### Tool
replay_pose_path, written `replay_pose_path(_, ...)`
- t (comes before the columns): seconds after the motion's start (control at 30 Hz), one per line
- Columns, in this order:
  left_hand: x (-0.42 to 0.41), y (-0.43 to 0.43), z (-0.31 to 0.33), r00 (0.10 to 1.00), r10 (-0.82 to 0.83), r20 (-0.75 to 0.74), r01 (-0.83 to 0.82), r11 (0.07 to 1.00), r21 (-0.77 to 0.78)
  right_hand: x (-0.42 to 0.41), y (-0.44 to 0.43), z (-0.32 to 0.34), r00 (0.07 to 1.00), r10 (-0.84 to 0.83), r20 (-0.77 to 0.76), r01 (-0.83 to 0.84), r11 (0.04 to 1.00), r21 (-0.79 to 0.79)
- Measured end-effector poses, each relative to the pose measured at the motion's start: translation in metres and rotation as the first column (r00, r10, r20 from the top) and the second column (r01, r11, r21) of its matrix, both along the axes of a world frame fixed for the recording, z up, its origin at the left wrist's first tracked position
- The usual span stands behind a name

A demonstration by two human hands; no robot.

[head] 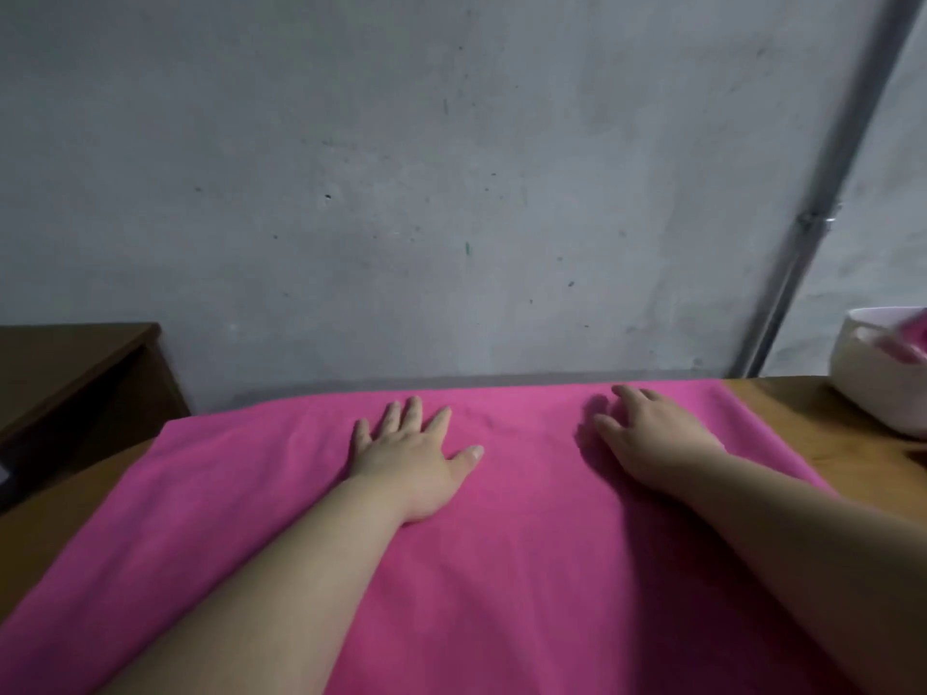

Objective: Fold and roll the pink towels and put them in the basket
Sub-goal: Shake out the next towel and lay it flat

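A pink towel (521, 554) lies spread flat over most of the wooden table (802, 418), reaching its far edge. My left hand (411, 453) rests palm down on the towel near the far edge, fingers spread. My right hand (652, 438) lies on the towel to the right of it, fingers slightly curled against the cloth, holding nothing. A white basket (873, 388) stands at the far right of the table, with pink cloth (903, 343) showing inside it.
A grey concrete wall (451, 193) rises right behind the table. A metal pipe (822, 213) runs slantwise down the wall at the right. A dark brown cabinet (75, 373) stands to the left of the table.
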State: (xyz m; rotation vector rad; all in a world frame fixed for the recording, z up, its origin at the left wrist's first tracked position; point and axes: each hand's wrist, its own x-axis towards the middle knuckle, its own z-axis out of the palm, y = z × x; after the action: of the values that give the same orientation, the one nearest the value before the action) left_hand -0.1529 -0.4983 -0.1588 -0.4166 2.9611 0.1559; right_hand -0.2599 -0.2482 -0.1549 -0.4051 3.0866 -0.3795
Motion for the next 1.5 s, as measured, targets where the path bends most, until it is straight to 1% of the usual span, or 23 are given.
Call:
replay_pose_path(0.1,-0.003,-0.005,0.001,1.000,0.000,0.013,0.000,1.000,-0.009,-0.012,0.052,0.001,0.999,-0.015,0.032,0.011,0.990,0.138)
replay_pose_path(0.23,-0.009,-0.004,-0.002,0.999,0.007,-0.035,-0.008,1.000,-0.021,-0.030,0.095,0.000,0.994,-0.084,0.066,0.077,0.991,0.111)
replay_pose_path(0.33,-0.013,-0.004,-0.004,0.998,0.025,-0.050,-0.026,0.999,-0.039,-0.036,0.104,0.004,0.957,-0.289,-0.027,0.289,0.957,0.002)
replay_pose_path(0.43,-0.014,0.004,0.001,0.999,0.030,-0.024,-0.032,0.996,-0.084,-0.035,0.108,0.009,0.888,-0.459,-0.024,0.459,0.885,0.078)
replay_pose_path(0.5,-0.023,0.024,0.011,0.999,-0.020,-0.033,0.017,0.994,-0.107,-0.035,0.107,0.019,0.892,-0.445,0.084,0.437,0.894,0.095)
replay_pose_path(0.6,-0.045,0.087,0.023,0.983,-0.165,-0.085,0.166,0.986,0.010,-0.029,0.102,0.035,0.937,-0.280,0.209,0.255,0.957,0.138)
replay_pose_path(0.67,-0.055,0.137,0.021,0.958,-0.270,-0.096,0.274,0.961,0.029,-0.019,0.098,0.045,0.958,-0.169,0.232,0.178,0.984,-0.015)
replay_pose_path(0.7,-0.059,0.158,0.017,0.950,-0.299,-0.093,0.304,0.952,0.046,-0.014,0.100,0.048,0.962,-0.102,0.253,0.153,0.969,-0.192)
replay_pose_path(0.73,-0.062,0.173,0.013,0.950,-0.300,-0.090,0.307,0.948,0.081,-0.013,0.104,0.049,0.952,-0.050,0.303,0.177,0.895,-0.410)
replay_pose_path(0.77,-0.064,0.184,0.008,0.954,-0.283,-0.093,0.293,0.949,0.114,-0.011,0.108,0.049,0.922,0.014,0.387,0.235,0.776,-0.586)
replay_pose_path(0.8,-0.066,0.190,0.004,0.959,-0.264,-0.106,0.277,0.953,0.126,-0.011,0.115,0.048,0.856,0.115,0.505,0.312,0.663,-0.680)
replay_pose_path(0.87,-0.067,0.193,-0.004,0.960,-0.245,-0.135,0.260,0.960,0.105,-0.005,0.127,0.046,0.705,0.292,0.646,0.439,0.536,-0.721)
replay_pose_path(0.97,-0.064,0.191,-0.006,0.959,-0.236,-0.156,0.254,0.961,0.107,0.006,0.140,0.043,0.582,0.497,0.644,0.499,0.406,-0.765)
replay_pose_path(1.03,-0.063,0.191,-0.004,0.960,-0.235,-0.154,0.253,0.961,0.111,0.011,0.138,0.034,0.569,0.573,0.589,0.561,0.253,-0.788)
replay_pose_path(1.07,-0.063,0.192,-0.004,0.961,-0.235,-0.146,0.252,0.962,0.107,0.014,0.134,0.030,0.605,0.562,0.563,0.528,0.247,-0.813)
replay_pose_path(1.1,-0.063,0.192,-0.004,0.962,-0.236,-0.141,0.250,0.963,0.096,0.015,0.129,0.025,0.675,0.500,0.543,0.457,0.294,-0.839)
replay_pose_path(1.13,-0.064,0.191,-0.006,0.962,-0.237,-0.139,0.249,0.965,0.079,0.016,0.124,0.021,0.771,0.397,0.498,0.340,0.404,-0.849)
replay_pose_path(1.17,-0.064,0.190,-0.007,0.960,-0.244,-0.141,0.254,0.965,0.059,0.022,0.117,0.021,0.874,0.292,0.388,0.168,0.569,-0.805)
replay_pose_path(1.2,-0.065,0.188,-0.008,0.957,-0.252,-0.144,0.261,0.965,0.041,0.026,0.111,0.020,0.937,0.250,0.244,-0.013,0.722,-0.691)
replay_pose_path(1.23,-0.065,0.186,-0.009,0.955,-0.260,-0.145,0.267,0.963,0.028,0.031,0.107,0.021,0.961,0.255,0.105,-0.161,0.829,-0.536)
replay_pose_path(1.3,-0.065,0.185,-0.008,0.953,-0.269,-0.143,0.275,0.961,0.024,0.043,0.103,0.024,0.965,0.261,0.002,-0.245,0.909,-0.336)
replay_pose_path(1.43,-0.068,0.189,-0.006,0.958,-0.237,-0.162,0.248,0.967,0.053,0.049,0.110,0.016,0.990,0.140,0.026,-0.139,0.989,-0.044)
replay_pose_path(1.5,-0.068,0.190,-0.007,0.962,-0.221,-0.160,0.233,0.970,0.064,0.055,0.118,0.015,0.995,0.098,0.022,-0.098,0.995,0.016)
